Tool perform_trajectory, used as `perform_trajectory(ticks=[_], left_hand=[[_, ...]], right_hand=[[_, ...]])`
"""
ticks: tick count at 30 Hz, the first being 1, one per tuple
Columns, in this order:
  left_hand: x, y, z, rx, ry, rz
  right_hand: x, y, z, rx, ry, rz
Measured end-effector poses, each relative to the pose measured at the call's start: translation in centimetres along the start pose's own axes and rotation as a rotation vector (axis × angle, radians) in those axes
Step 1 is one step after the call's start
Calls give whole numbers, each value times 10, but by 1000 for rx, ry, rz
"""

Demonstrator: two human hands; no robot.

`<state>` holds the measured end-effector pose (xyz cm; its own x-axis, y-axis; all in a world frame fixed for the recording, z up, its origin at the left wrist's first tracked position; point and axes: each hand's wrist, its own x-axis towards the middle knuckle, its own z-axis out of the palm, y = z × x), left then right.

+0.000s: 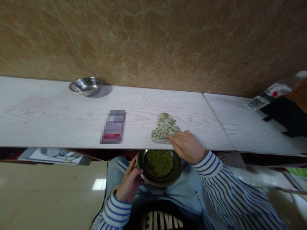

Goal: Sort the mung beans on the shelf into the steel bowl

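My left hand (131,181) is closed on the rim of a metal bowl (157,182), just below the table's front edge and above my lap. Green mung beans (160,162) cover the bottom of this bowl. My right hand (188,145) is closed around one end of a thin, rounded grey piece (161,140); its exact kind cannot be made out. That piece lies at the table's front edge, against the near side of a pile of white rice mixed with mung beans (166,124). The bowl sits directly below it.
An empty metal bowl (86,87) stands by the wall, back left. A pixelated flat item (113,127) lies left of the pile. A clear plastic bottle (271,92) and a black item (285,116) are at the far right. Below the white table (59,127) is a shelf holding papers (56,156).
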<state>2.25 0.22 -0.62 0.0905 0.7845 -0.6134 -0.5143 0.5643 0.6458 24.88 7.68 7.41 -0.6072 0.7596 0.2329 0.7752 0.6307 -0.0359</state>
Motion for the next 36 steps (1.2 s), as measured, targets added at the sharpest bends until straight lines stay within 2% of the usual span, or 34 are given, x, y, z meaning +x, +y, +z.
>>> perform_trajectory(ticks=[10,18,27,36], left_hand=[[-1,2,2,5,-14,-3],[0,-1,1,4,-1,-4],[1,-2,1,32,-59,-8],[-1,-2,5,27,-64,-12]], right_hand=[[4,14,-7,-8,29,81],[-14,20,-13,-64,78,115],[-30,8,-8,-74,55,86],[-50,17,-13,-106,140,186]])
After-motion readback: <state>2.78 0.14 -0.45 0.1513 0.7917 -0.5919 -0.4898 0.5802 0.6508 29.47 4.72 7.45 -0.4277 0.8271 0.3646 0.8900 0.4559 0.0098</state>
